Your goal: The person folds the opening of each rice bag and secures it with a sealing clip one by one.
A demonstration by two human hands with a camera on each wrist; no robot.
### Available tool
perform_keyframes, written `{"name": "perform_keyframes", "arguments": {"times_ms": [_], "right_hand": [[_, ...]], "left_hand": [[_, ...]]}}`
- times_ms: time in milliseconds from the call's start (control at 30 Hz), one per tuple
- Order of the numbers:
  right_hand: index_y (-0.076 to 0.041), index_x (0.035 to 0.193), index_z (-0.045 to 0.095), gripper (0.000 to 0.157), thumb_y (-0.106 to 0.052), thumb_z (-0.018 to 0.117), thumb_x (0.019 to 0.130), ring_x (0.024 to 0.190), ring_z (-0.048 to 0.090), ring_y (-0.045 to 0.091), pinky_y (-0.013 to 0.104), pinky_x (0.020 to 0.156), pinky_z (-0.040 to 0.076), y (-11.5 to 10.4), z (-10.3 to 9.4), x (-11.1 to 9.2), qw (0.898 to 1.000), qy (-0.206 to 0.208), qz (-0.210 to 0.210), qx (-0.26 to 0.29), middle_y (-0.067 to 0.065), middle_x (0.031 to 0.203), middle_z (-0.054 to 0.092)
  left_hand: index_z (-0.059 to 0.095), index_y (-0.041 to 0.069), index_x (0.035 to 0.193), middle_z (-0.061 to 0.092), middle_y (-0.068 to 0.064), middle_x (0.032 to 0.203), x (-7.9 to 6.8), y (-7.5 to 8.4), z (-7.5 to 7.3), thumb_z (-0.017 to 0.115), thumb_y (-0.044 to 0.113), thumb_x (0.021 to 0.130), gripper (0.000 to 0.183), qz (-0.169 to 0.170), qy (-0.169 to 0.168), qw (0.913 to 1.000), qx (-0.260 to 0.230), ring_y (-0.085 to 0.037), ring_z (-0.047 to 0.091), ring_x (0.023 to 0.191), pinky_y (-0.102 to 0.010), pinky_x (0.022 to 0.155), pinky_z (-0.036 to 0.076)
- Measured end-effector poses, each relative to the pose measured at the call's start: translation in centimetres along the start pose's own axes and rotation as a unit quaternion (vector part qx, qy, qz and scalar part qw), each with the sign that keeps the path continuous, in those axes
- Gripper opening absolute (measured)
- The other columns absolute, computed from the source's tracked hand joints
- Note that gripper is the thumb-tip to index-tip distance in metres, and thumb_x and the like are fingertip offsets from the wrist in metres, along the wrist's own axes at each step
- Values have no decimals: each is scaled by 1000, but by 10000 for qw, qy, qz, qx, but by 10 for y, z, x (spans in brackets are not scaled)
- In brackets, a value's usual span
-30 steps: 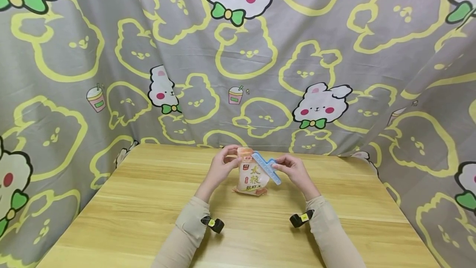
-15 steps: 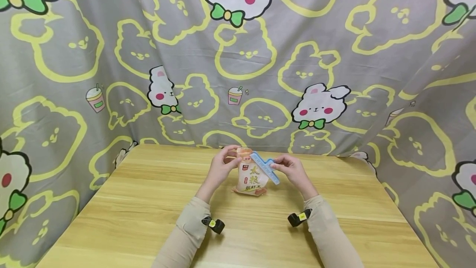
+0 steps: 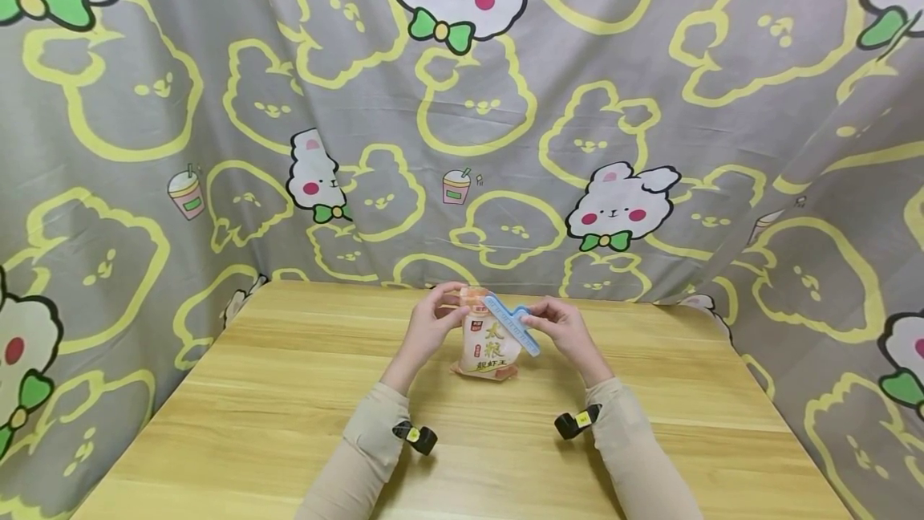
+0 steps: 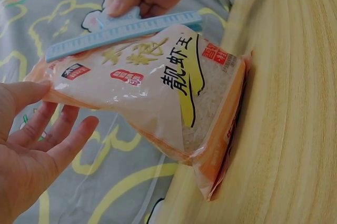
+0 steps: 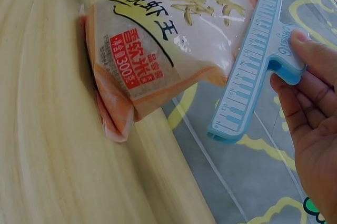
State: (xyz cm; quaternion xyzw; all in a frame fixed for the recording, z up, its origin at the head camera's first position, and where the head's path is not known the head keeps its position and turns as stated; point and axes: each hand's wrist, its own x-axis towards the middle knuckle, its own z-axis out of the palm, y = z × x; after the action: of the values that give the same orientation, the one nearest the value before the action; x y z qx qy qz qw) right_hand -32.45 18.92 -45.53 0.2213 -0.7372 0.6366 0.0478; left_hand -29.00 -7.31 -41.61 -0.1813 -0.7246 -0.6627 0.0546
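Observation:
A small bag of rice (image 3: 492,347), white and orange with printed characters, stands upright on the table near its back edge. My left hand (image 3: 431,319) pinches the upper left edge of the bag between thumb and fingers; the other fingers spread loosely in the left wrist view. My right hand (image 3: 566,331) pinches the handle of a blue bag clip (image 5: 250,60), which has piano keys and a scale printed on it. Slanting down to the right, the clip lies across the bag's upper right side. Whether its bars enclose the bag's edge, I cannot tell.
The wooden table (image 3: 289,424) reaches toward me on both sides of the arms. Behind it hangs a grey curtain (image 3: 390,119) with yellow outlines and white cartoon rabbits. A small black camera is strapped to each wrist.
My right hand has moved slightly left, and the clip has slid with it further over the top of the rice bag. The left hand and the bag have stayed nearly in place.

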Motion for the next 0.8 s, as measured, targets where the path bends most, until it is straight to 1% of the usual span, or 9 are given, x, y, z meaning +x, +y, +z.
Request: {"name": "perform_keyframes", "arguments": {"times_ms": [100, 267, 367, 533, 667, 767, 800], "right_hand": [[12, 100, 63, 22, -7, 68, 90, 79, 64, 2, 18, 78, 55, 1, 1, 1, 10000, -24, -52, 25, -12, 86, 68], [13, 100, 63, 23, -8, 68, 90, 79, 64, 3, 18, 78, 56, 1, 2, 1, 9998, -33, -159, 78, -10, 86, 67], [13, 99, 64, 22, -7, 68, 89, 79, 64, 2, 18, 77, 55, 1, 2, 1, 9998, -19, -185, 67, -11, 86, 68], [13, 100, 63, 23, -6, 68, 90, 78, 63, 2, 18, 77, 55, -1, 3, 1, 9998, 11, -123, 123, -11, 86, 67], [14, 100, 63, 19, -2, 66, 90, 78, 63, 1, 17, 77, 55, -3, 4, 1, 9998, 37, -68, 174, -10, 86, 67], [15, 98, 62, 16, 3, 65, 89, 78, 63, 1, 16, 76, 54, -4, 4, 1, 9998, 39, -97, 167, -9, 86, 67], [15, 98, 62, 15, 3, 65, 89, 78, 63, 1, 16, 76, 54, -4, 4, 1, 9998, 49, -107, 167, -9, 86, 67]], "left_hand": [[54, -1, 131, 62, -32, 110, 0, -1, 0, 64, 6, 93, 40, 15, 10, 10000, 11, -29, 68, 89, -50, 86, 57], [53, -1, 131, 63, -30, 109, -1, -1, 1, 64, 6, 93, 41, 20, 23, 10000, -31, -31, 68, 89, -58, 88, 54], [53, -1, 132, 63, -31, 110, 0, -1, 1, 64, 7, 93, 41, 12, 25, 10000, -7, -32, 69, 90, -57, 88, 54], [53, -1, 131, 62, -32, 109, 0, 1, 1, 64, 6, 93, 40, 24, 47, 10000, 70, -33, 69, 90, -52, 85, 57], [53, -1, 132, 61, -33, 110, 6, -14, 0, 64, 6, 93, 41, 10, 78, 10000, 52, -34, 68, 90, -53, 86, 56], [53, 2, 133, 61, -33, 111, 10, -26, 0, 65, 8, 93, 42, -15, 138, 9999, 58, -35, 68, 91, -54, 87, 56], [54, 3, 132, 61, -32, 111, 10, -28, 0, 65, 9, 93, 42, -1, 169, 9998, 70, -35, 68, 91, -54, 86, 56]]}}
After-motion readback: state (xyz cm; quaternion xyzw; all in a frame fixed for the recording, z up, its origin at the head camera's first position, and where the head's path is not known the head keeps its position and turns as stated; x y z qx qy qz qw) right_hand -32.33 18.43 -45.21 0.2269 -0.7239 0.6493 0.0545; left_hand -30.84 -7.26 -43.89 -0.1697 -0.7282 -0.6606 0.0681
